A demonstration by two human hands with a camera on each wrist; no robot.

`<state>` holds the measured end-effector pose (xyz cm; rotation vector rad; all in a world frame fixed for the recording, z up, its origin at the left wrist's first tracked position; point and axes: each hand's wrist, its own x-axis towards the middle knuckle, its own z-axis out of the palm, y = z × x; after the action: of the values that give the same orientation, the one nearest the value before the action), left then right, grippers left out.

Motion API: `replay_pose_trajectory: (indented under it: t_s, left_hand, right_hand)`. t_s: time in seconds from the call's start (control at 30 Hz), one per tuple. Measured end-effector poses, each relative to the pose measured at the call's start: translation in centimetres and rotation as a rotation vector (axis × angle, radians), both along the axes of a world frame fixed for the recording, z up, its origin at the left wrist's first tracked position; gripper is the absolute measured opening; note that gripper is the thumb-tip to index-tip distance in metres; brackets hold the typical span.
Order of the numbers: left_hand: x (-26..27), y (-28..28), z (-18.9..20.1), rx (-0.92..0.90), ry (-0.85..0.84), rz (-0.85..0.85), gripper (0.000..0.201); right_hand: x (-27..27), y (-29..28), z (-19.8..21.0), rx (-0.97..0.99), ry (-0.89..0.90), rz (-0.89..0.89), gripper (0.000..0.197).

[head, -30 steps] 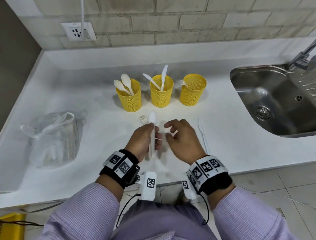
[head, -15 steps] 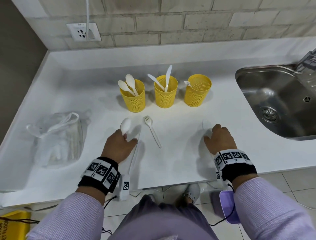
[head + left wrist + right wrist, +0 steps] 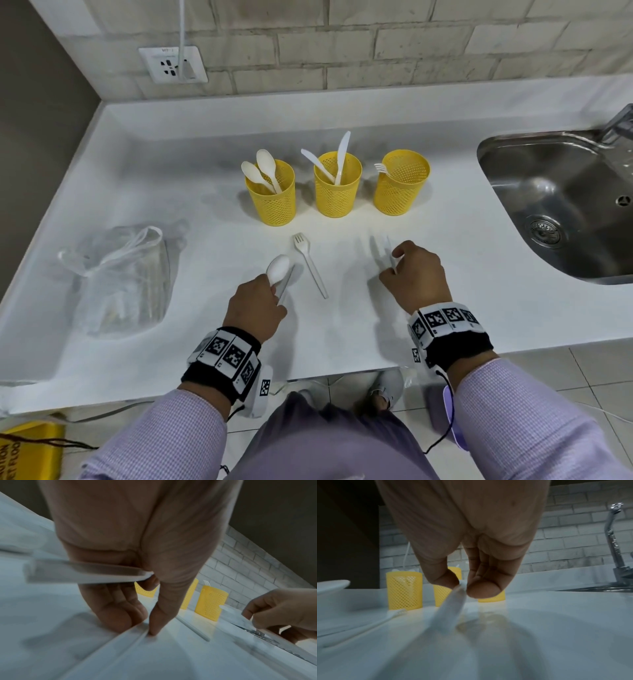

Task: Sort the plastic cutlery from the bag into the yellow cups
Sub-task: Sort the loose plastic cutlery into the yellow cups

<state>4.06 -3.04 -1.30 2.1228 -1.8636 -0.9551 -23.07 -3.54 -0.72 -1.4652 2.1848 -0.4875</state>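
Three yellow mesh cups stand in a row: the left cup holds spoons, the middle cup knives, the right cup a fork. In front of them a white fork lies on the counter. My left hand grips a white spoon by its handle, bowl pointing away; its thumb tip touches another long white piece on the counter. My right hand pinches a white knife, blurred, between thumb and forefinger. The clear plastic bag lies at the left.
A steel sink with its tap is sunk into the counter at the right. A wall socket with a white cable sits above the back edge. The counter's front edge runs just behind my wrists.
My hands, together at the centre a second ago, have parted and left the fork on the counter. The right hand reached right and picked up the knife. The left keeps the spoon.
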Motion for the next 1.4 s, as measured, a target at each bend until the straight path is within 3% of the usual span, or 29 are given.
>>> replay_pose_trajectory:
  t_s: [0.3, 0.47, 0.63, 0.8, 1.07, 1.2, 1.4]
  left_hand:
    - [0.2, -0.2, 0.3, -0.003, 0.180, 0.127, 0.027]
    - [-0.5, -0.5, 2.1, -0.077, 0.415, 0.201, 0.045]
    - [-1.7, -0.1, 3.4, 0.007, 0.731, 0.226, 0.051]
    - [-2.0, 0.2, 3.6, 0.058, 0.833, 0.230, 0.054]
    - [-1.8, 0.3, 3.9, 0.047, 0.915, 0.214, 0.044]
    - [-1.9, 0.4, 4.3, 0.031, 0.917, 0.188, 0.037]
    - [-1.5, 0.0, 3.6, 0.000, 0.899, 0.212, 0.044]
  right_hand:
    - [2.3, 0.5, 0.5, -0.186, -0.245, 0.065, 0.027]
    - [4.3, 0.7, 0.5, -0.107, -0.368, 0.104, 0.016]
    - [6.6, 0.5, 0.7, -0.027, -0.541, 0.085, 0.014]
    - [7.9, 0.5, 1.0, -0.021, -0.693, 0.090, 0.015]
    - [8.9, 0.7, 1.1, -0.064, -0.744, 0.122, 0.019]
    - [9.1, 0.6, 1.1, -0.099, -0.696, 0.135, 0.025]
    - [9.8, 0.6, 1.5, -0.198, -0.549, 0.233, 0.039]
